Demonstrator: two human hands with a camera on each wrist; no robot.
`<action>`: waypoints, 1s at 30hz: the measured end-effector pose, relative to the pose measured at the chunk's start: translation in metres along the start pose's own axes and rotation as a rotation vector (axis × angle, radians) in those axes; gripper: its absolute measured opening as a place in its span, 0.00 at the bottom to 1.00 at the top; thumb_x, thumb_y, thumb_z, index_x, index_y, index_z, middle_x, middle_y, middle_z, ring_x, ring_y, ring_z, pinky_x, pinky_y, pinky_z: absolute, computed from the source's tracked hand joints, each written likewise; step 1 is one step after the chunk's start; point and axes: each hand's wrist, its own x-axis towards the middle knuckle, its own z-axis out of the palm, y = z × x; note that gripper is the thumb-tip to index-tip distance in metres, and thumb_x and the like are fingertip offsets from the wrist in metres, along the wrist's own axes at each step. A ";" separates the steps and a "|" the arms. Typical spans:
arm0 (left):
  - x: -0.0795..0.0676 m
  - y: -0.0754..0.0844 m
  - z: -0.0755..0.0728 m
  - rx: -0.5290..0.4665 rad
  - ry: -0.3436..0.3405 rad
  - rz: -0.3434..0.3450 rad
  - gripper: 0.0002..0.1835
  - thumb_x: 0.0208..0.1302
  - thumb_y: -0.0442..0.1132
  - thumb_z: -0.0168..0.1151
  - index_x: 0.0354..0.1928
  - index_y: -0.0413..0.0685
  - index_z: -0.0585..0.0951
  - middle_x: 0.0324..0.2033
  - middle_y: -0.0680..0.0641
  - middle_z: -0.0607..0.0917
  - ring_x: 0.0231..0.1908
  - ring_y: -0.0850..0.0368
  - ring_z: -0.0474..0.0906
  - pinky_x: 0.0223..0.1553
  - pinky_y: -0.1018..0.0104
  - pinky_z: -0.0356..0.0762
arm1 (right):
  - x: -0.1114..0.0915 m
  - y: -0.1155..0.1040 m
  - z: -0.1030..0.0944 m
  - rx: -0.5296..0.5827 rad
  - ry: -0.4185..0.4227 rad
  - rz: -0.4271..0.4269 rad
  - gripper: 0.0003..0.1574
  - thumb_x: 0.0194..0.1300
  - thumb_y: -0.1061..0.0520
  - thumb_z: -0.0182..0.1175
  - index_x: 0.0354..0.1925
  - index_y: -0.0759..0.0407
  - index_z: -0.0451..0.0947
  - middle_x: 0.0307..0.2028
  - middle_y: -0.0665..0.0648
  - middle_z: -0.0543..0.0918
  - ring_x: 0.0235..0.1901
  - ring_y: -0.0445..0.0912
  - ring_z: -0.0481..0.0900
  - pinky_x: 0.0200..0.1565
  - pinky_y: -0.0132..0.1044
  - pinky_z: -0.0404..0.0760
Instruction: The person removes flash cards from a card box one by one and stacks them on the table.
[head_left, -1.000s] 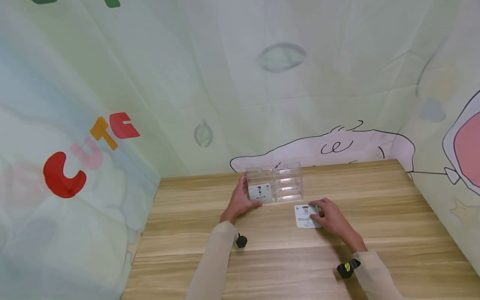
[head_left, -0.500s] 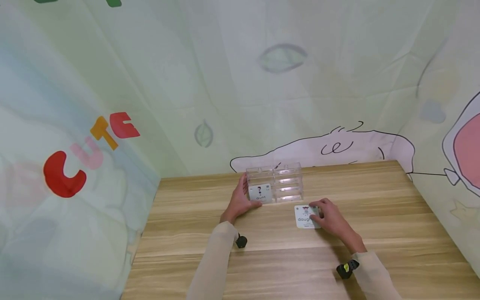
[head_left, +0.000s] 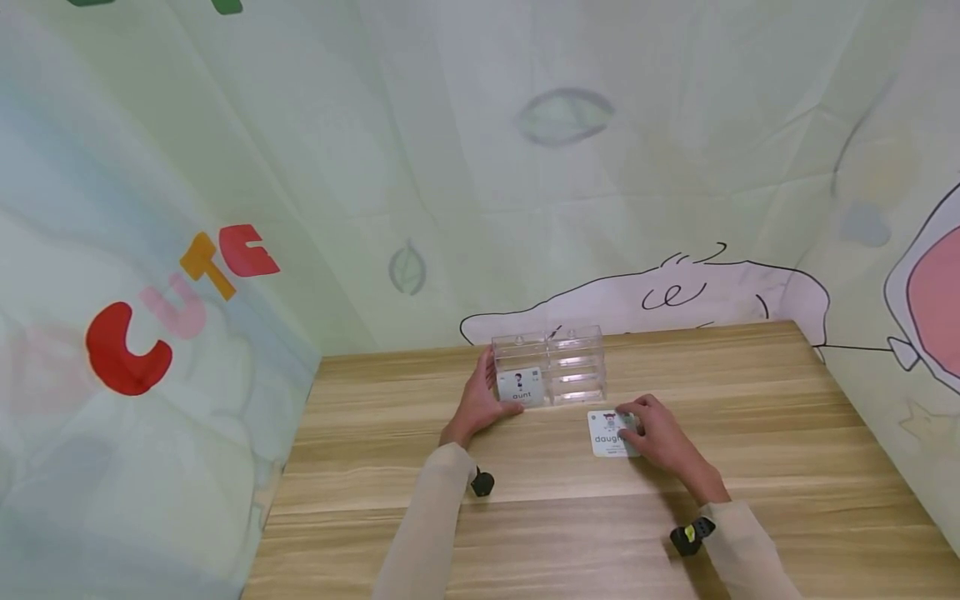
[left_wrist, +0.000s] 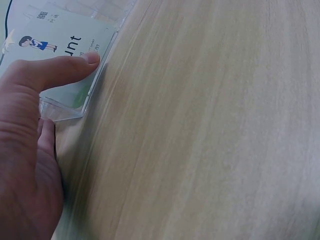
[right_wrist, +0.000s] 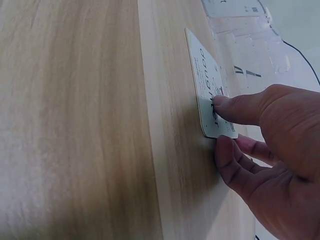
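At the back of the table, a clear plastic card rack (head_left: 577,371) with stacked slots stands upright. An "aunt" flashcard (head_left: 521,385) fills its lower left part. My left hand (head_left: 477,406) grips the rack's left side, fingers along the side and thumb across the front; in the left wrist view that thumb (left_wrist: 55,70) overlaps the flashcard's lower edge. My right hand (head_left: 663,433) pinches the right edge of a "daughter" flashcard (head_left: 603,446), just in front of the rack. The right wrist view shows the thumb (right_wrist: 240,107) on its printed face and fingertips at its back edge.
The wood-grain table (head_left: 547,533) spreads around both hands. Behind it hangs a printed cloth backdrop (head_left: 465,208), close to the rack. Each wrist carries a small black device, such as the one on the right wrist (head_left: 686,540).
My right hand and the "daughter" flashcard have shifted very slightly left. My left hand and the rack have stayed still.
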 end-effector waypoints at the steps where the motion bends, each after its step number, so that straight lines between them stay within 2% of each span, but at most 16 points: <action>1: 0.000 0.000 0.000 -0.001 0.000 0.002 0.72 0.44 0.33 0.86 0.83 0.49 0.44 0.80 0.40 0.56 0.77 0.46 0.57 0.77 0.60 0.57 | 0.000 0.000 0.000 -0.005 -0.003 0.002 0.24 0.65 0.63 0.71 0.58 0.68 0.82 0.50 0.66 0.77 0.38 0.51 0.72 0.34 0.37 0.74; 11: 0.001 -0.001 -0.001 -0.004 0.008 0.014 0.70 0.45 0.33 0.86 0.83 0.48 0.45 0.79 0.39 0.58 0.77 0.44 0.58 0.77 0.58 0.59 | 0.001 -0.005 -0.003 -0.005 -0.018 0.003 0.25 0.65 0.63 0.71 0.59 0.69 0.81 0.51 0.66 0.75 0.37 0.50 0.72 0.33 0.35 0.75; 20: 0.001 -0.001 -0.001 -0.006 0.003 -0.002 0.71 0.44 0.34 0.87 0.83 0.49 0.44 0.80 0.40 0.58 0.77 0.46 0.58 0.77 0.60 0.58 | 0.001 -0.006 -0.007 -0.013 -0.036 -0.007 0.24 0.66 0.63 0.70 0.59 0.69 0.81 0.52 0.67 0.75 0.39 0.51 0.73 0.37 0.39 0.78; 27: 0.001 -0.002 -0.001 -0.009 -0.002 -0.003 0.71 0.44 0.33 0.86 0.83 0.49 0.45 0.79 0.40 0.58 0.77 0.46 0.58 0.77 0.60 0.58 | 0.003 -0.004 -0.012 -0.014 -0.023 -0.038 0.22 0.68 0.60 0.69 0.58 0.67 0.81 0.48 0.65 0.78 0.38 0.50 0.71 0.36 0.40 0.74; 30: 0.001 -0.001 -0.001 -0.010 0.000 0.004 0.71 0.44 0.33 0.86 0.83 0.49 0.45 0.79 0.40 0.58 0.77 0.46 0.58 0.77 0.59 0.58 | 0.004 -0.005 -0.015 -0.014 -0.010 -0.055 0.23 0.68 0.60 0.70 0.58 0.68 0.81 0.47 0.65 0.79 0.36 0.49 0.72 0.36 0.40 0.75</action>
